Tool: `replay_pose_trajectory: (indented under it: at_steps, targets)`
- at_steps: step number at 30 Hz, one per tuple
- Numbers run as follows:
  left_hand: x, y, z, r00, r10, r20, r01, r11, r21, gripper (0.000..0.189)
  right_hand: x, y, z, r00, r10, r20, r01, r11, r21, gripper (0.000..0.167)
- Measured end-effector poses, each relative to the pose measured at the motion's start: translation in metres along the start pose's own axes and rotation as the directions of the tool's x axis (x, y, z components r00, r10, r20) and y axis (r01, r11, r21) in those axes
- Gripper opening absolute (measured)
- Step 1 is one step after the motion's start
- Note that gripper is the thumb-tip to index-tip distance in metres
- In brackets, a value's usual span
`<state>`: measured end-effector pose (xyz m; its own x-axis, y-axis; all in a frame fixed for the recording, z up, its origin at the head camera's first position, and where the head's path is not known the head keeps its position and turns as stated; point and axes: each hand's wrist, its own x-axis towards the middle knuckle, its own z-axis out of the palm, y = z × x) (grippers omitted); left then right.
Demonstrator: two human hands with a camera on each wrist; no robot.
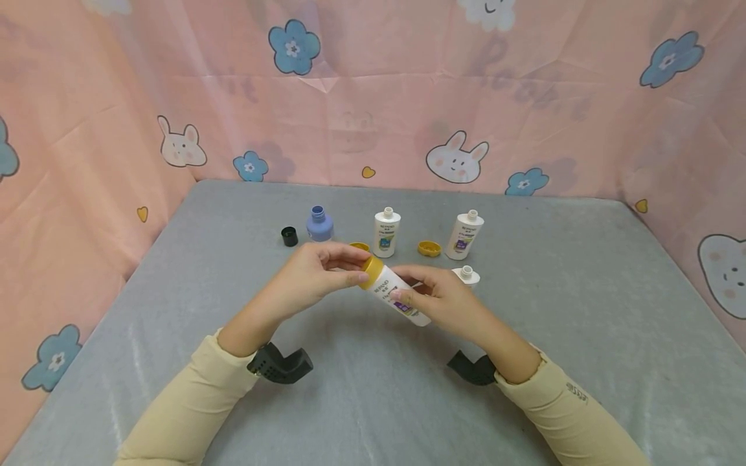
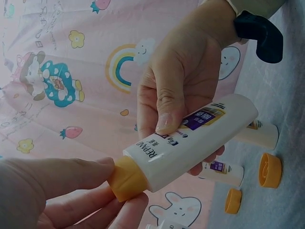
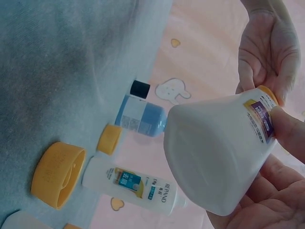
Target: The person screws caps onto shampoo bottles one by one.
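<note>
A white bottle (image 1: pixel 384 285) with a yellow cap (image 1: pixel 372 272) is tilted above the table, cap end up and to the left. My right hand (image 1: pixel 441 299) grips its body, thumb across the labelled front, as the left wrist view also shows. My left hand (image 1: pixel 311 275) pinches the cap between thumb and fingers. The cap sits on the bottle's top; how tightly, I cannot tell. In the right wrist view the bottle's base (image 3: pixel 209 162) faces the camera and hides most of the cap.
Behind the hands stand a blue uncapped bottle (image 1: pixel 320 226), a black cap (image 1: pixel 289 236) and two white uncapped bottles (image 1: pixel 387 233). Yellow caps (image 1: pixel 429 248) lie near them. Another uncapped white bottle (image 1: pixel 467 276) is partly hidden by my right hand. Pink printed cloth (image 1: pixel 350 97) walls the grey table.
</note>
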<state>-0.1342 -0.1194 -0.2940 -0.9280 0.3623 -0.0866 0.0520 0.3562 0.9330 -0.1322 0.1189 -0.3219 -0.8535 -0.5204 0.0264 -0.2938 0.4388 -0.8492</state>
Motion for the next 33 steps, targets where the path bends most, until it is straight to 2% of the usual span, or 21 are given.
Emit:
replay_pose_trajectory:
  at_steps: [9,16,21,33]
  targets:
    - [0.0,-0.0021,-0.0003,0.999,0.032,0.013,-0.033,0.999,0.012,0.035,-0.0001,-0.0004,-0.0007,1.0,0.005,0.008,-0.005,1.0,-0.001,0.034]
    - [0.0,-0.0027,-0.0006,1.0,0.02,0.003,-0.02,1.0,-0.014,0.038,0.0001,0.0011,-0.0005,1.0,0.004,0.004,-0.004,1.0,0.008,0.034]
    - [0.0001,-0.0029,-0.0001,1.0,0.004,-0.014,-0.004,1.0,0.011,0.035,-0.0004,0.0012,-0.0005,1.0,0.017,0.01,-0.017,1.0,0.011,0.035]
    - [0.0004,-0.0035,0.0001,1.0,0.03,0.001,-0.03,0.999,-0.011,0.032,-0.0011,0.0005,-0.0013,1.0,0.018,0.017,-0.018,1.0,0.019,0.035]
